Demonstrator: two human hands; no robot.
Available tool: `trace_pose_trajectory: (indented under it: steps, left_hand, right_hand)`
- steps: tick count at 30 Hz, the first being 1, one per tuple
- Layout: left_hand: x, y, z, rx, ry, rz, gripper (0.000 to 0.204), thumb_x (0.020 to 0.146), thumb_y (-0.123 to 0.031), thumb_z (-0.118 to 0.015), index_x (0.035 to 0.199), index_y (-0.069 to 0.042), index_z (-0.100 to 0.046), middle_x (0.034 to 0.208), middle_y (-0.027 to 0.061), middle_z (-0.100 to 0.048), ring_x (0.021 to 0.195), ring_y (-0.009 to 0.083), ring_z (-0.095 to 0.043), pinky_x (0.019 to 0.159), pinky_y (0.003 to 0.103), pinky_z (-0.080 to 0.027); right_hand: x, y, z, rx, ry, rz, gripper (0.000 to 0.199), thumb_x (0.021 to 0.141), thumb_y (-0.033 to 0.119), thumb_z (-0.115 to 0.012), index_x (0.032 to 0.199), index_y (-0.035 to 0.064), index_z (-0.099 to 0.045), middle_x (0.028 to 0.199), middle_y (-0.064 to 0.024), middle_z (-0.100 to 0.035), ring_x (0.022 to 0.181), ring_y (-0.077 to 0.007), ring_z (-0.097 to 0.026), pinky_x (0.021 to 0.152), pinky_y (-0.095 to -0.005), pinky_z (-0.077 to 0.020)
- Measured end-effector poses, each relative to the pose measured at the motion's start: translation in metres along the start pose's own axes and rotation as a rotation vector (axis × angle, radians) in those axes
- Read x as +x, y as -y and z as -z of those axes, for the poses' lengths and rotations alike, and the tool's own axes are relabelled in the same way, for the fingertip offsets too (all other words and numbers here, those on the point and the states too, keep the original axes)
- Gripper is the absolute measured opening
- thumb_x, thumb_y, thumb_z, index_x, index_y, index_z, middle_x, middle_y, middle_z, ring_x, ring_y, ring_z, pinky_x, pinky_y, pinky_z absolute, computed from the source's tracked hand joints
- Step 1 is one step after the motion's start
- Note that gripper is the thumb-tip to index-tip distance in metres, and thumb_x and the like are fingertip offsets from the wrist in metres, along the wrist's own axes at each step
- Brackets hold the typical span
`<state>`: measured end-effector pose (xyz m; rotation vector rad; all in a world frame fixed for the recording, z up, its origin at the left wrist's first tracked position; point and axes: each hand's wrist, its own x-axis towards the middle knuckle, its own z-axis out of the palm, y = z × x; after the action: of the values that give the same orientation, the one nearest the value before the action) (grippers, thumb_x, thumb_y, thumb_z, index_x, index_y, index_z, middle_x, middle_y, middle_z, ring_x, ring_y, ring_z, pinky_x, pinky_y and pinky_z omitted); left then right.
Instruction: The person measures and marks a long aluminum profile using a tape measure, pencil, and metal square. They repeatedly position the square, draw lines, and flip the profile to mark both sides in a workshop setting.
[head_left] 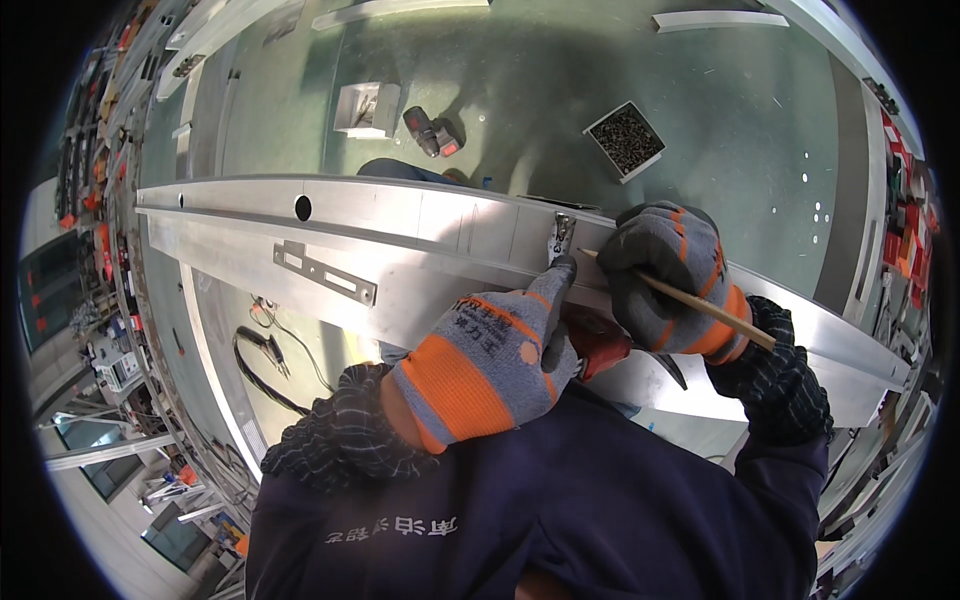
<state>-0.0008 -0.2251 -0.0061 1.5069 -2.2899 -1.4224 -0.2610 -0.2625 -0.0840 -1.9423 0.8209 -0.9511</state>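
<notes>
My left hand (pixel 490 360), in a grey and orange work glove, has its index finger stretched onto a short length of tape measure blade (pixel 561 236) lying across a long aluminium profile (pixel 400 220). Its other fingers are curled, and a red body (pixel 598 342), seemingly the tape measure's case, shows partly beside them. A wooden pencil (pixel 742 328) is gripped in my gloved right hand (pixel 675 275), its tip close to the blade on the profile. Thin marked lines run across the profile left of the blade. What the left fingers close round is mostly hidden.
A slotted metal plate (pixel 325 273) lies on the profile. Beyond stand a white box of screws (pixel 625 142), another white box (pixel 367 110) and a cordless drill (pixel 433 132) on the green surface. A black cable (pixel 262 350) hangs at left.
</notes>
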Motion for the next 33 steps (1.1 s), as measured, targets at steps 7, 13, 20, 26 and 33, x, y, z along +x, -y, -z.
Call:
trace_pose_trajectory:
  steps: [7,13,20,26,33]
  left_hand:
    - [0.004,-0.002,0.0,0.025,0.036,-0.007,0.079,0.099,-0.03,-0.074,0.157,0.016,-0.048,0.102,0.0287,-0.076,0.097,0.0427,-0.076,0.093,0.049,-0.061]
    - [0.005,0.003,-0.004,0.039,0.052,0.025,0.075,0.095,-0.02,-0.074,0.161,0.007,-0.05,0.111,0.0285,-0.078,0.099,0.0451,-0.079,0.092,0.049,-0.064]
    - [0.003,0.005,-0.007,0.005,0.032,0.02,0.075,0.095,-0.021,-0.075,0.161,0.005,-0.051,0.107,0.0269,-0.078,0.096,0.0433,-0.079,0.091,0.048,-0.063]
    - [0.004,-0.003,0.005,0.04,0.115,0.058,0.077,0.098,-0.034,-0.074,0.154,0.014,-0.052,0.108,0.0301,-0.076,0.099,0.043,-0.076,0.095,0.049,-0.062]
    - [-0.002,0.008,-0.008,0.067,-0.034,-0.046,0.076,0.095,-0.023,-0.075,0.16,0.007,-0.051,0.104,0.0248,-0.078,0.089,0.0416,-0.077,0.086,0.048,-0.063]
  right_hand:
    - [0.002,-0.001,-0.003,-0.038,0.002,0.04,0.023,0.081,0.013,-0.081,0.103,0.0091,-0.073,0.089,-0.0092,-0.075,0.078,-0.0317,-0.072,0.073,-0.0429,-0.0606]
    - [0.005,0.001,-0.003,-0.062,0.03,0.05,0.024,0.079,0.013,-0.08,0.102,0.0093,-0.074,0.089,-0.0089,-0.075,0.079,-0.0318,-0.071,0.074,-0.0431,-0.0602]
    - [0.006,0.001,-0.003,-0.092,0.038,0.047,0.025,0.078,0.015,-0.08,0.102,0.0095,-0.075,0.089,-0.0093,-0.073,0.078,-0.0338,-0.07,0.073,-0.0438,-0.0588]
    - [0.005,0.0,-0.003,-0.082,0.04,0.056,0.027,0.079,0.016,-0.08,0.104,0.0097,-0.074,0.091,-0.0089,-0.074,0.079,-0.034,-0.07,0.074,-0.0443,-0.0583]
    - [0.004,0.0,-0.005,-0.077,0.049,0.026,0.024,0.08,0.015,-0.079,0.103,0.0101,-0.073,0.091,-0.0093,-0.074,0.079,-0.0343,-0.07,0.077,-0.0443,-0.0582]
